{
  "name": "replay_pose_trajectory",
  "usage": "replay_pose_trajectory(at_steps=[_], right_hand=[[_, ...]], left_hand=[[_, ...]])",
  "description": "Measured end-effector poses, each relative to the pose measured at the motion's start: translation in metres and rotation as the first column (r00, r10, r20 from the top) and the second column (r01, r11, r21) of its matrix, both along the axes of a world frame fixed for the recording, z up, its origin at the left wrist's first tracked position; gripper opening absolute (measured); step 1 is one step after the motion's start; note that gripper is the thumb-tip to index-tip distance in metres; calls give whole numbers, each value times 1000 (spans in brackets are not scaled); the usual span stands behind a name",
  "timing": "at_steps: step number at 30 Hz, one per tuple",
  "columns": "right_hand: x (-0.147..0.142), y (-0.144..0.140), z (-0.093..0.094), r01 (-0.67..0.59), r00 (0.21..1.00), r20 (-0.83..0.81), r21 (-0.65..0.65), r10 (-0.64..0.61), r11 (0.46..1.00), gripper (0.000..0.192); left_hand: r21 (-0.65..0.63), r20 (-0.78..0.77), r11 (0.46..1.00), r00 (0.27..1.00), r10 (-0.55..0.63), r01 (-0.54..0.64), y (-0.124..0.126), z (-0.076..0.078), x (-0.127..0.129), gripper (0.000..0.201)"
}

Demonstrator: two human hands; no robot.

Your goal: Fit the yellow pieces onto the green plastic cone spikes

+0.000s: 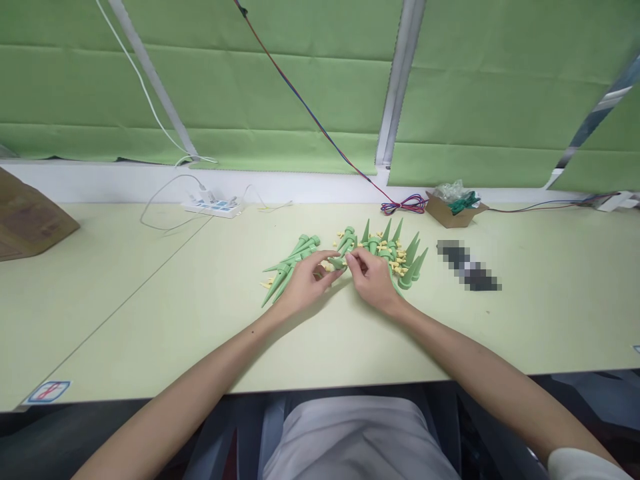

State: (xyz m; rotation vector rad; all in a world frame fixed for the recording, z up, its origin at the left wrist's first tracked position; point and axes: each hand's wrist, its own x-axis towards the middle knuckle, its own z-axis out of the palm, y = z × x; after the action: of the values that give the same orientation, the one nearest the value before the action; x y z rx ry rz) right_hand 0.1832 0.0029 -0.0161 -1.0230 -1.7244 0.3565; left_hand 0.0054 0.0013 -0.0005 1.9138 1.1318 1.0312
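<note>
Over the middle of the table, my left hand (306, 283) grips a green plastic spike (337, 263) between thumb and fingers. My right hand (373, 277) is closed in a pinch at the right end of that spike; whatever its fingertips hold is too small to make out. To the left of my left hand lies a bunch of green spikes (283, 273) with round caps. Beyond and to the right of my right hand are more green spikes (413, 257), some pointing up, with small yellow pieces (399, 263) among them.
A white power strip (215, 207) with cables sits at the back left. A small open carton (453, 212) with clear plastic and green ties stands at the back right, beside a coiled red-blue wire (407, 204). A cardboard box (33, 217) is at far left. A blurred dark object (469, 265) lies right.
</note>
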Motion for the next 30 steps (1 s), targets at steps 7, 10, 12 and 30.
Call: replay_pose_trajectory(at_steps=[7,10,12,30], right_hand=[[0,-1,1,36,998,-55,35,-34,999,28],[0,-2,2,39,997,-68,65,-35,997,27],[0,-2,2,39,997,-75,78,-33,996,27],[-1,0,-1,-78,994,-71,81,84,994,20]], left_hand=[[-240,200,969,980,-14,63,1,5,0,43],[-342,292,925,954,-65,168,6,1,0,40],[-424,337,874,937,-91,237,7,-1,0,45],[-449,490,810,862,-131,378,7,0,-3,48]])
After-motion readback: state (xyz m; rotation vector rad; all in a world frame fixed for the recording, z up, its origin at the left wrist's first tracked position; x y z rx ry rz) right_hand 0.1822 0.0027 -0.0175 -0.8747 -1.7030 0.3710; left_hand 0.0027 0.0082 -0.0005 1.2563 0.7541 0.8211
